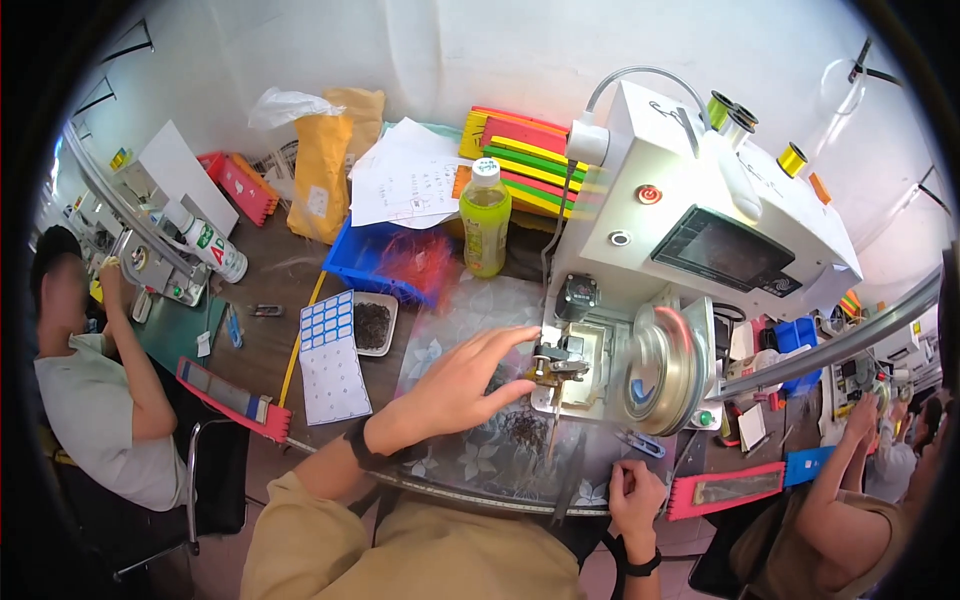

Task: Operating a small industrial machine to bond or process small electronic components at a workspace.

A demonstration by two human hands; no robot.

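- Near the middle of the surface (262, 350), the left hand (455, 385) is held out toward a small metal clamp (560, 368), its thumb and forefinger spread apart at the clamp's left side; whether the metal is touched cannot be told.
- At the near edge, right of the clamp, the right hand (637, 497) is kept loosely curled; whether anything is held inside cannot be told.
- The clamp is set low on the front of a white machine (615, 195), just left of a round wheel (655, 375).
- Below the clamp, fine dark strands (525, 428) are scattered, and a small blue cutter (642, 444) is laid between them and the wheel's near side.
- Farther left, a white dish (392, 325) is filled with dark bits (371, 326), beside a card (335, 375) marked with blue squares.
- Behind these, red strands (415, 262) are piled in a blue tray (343, 260), with a green bottle (486, 232) stood upright to its right.
- At far left, a seated person (110, 410) is seen; another person (830, 500) is seen at far right.
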